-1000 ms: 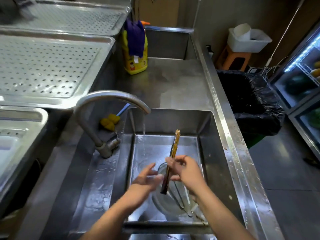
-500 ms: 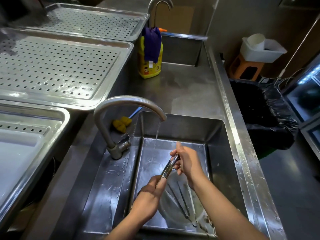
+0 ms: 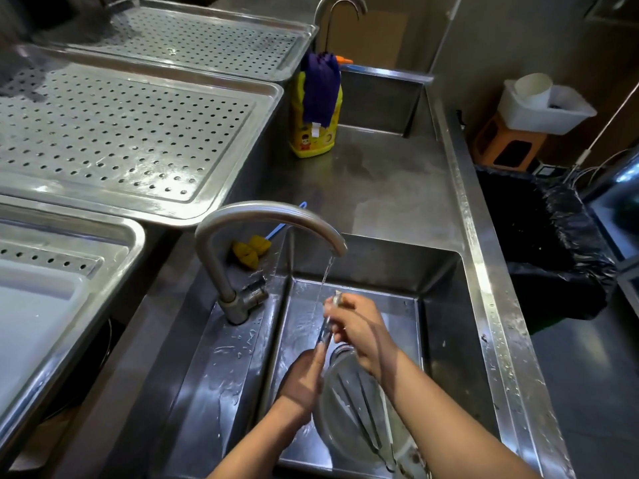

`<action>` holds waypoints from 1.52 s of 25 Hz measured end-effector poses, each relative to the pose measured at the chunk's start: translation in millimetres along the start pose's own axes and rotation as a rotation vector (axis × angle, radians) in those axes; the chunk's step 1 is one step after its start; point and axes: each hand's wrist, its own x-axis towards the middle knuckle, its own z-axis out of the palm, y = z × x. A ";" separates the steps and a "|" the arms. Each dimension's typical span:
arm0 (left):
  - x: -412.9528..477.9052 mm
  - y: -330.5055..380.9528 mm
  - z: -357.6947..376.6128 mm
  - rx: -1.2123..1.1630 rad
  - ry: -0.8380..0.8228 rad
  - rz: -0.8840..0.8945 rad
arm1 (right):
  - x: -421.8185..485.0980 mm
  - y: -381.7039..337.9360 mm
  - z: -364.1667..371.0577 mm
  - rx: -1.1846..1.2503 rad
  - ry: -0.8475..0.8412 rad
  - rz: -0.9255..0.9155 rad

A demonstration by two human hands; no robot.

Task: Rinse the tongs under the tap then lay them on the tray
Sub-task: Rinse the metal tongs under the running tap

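The rinse is under way. The tongs [image 3: 326, 329] stand nearly upright in the sink [image 3: 444, 323], just below the tap [image 3: 262, 216] spout, with the water [image 3: 324, 281] running down onto them. The right hand [image 3: 359, 328] is clamped round their upper end. The left hand [image 3: 304, 378] touches their lower part, but I cannot tell whether its fingers wrap round.

Next, I judge, the tongs must come clear of the stream, go left past the tap to the perforated tray [image 3: 121, 133], and be laid flat there.

The yellow bottle [image 3: 313, 138] behind the tap carries a label, but its writing is too small to read.
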 end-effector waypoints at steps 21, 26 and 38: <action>20.8 -7.7 15.8 -0.144 0.034 0.017 | 35.6 -15.3 11.5 -0.190 -0.025 0.136; 27.5 -17.7 10.7 -0.093 0.103 -0.001 | 31.4 -14.6 15.8 -0.210 -0.062 0.072; 30.4 -19.0 2.1 -0.010 0.095 0.027 | 33.9 -17.4 5.4 -0.098 0.003 0.049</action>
